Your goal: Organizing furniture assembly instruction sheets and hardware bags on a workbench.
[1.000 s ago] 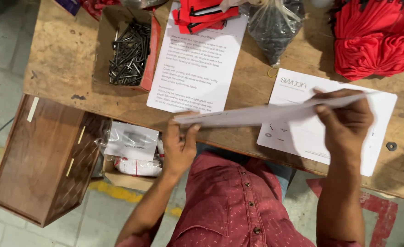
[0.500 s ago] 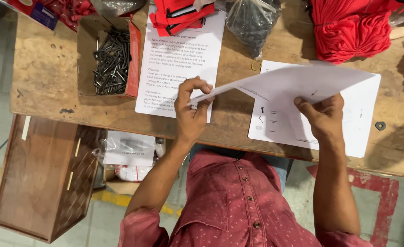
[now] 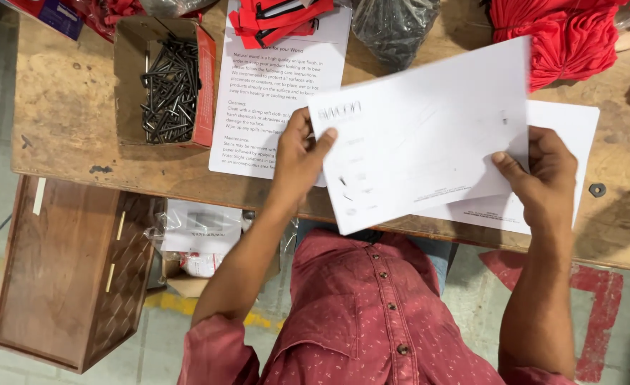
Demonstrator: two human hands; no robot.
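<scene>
While held above the near edge of the counter (image 3: 65,114), one white printed sheet (image 3: 422,135) is tilted toward the camera, gripped at both short sides. Left hand (image 3: 297,160): thumb on the front face, other fingers hidden behind the sheet, pinching its left edge. Right hand (image 3: 543,175): thumb on the front, fingers curled behind, pinching the right edge. Print on the sheet is faint and hard to make out.

Beneath it, one second white sheet (image 3: 564,142) lies flat on the counter, mostly covered; only its right and near margins show. Left of that, one white leaflet (image 3: 265,100) with paragraphs of text, its far end under a bundle of red straps (image 3: 275,16) cut off by the frame.

Far left: one open cardboard box (image 3: 161,82) with red sides, holding many dark nails, too tangled to count. Far centre: one dark plastic bag (image 3: 393,25), contents unclear. Far right: one heap of red cloth (image 3: 557,36), partly out of frame.

Floor, near left: one wooden cabinet (image 3: 65,271); beside it clear plastic packets (image 3: 197,228), partly hidden under the counter.
</scene>
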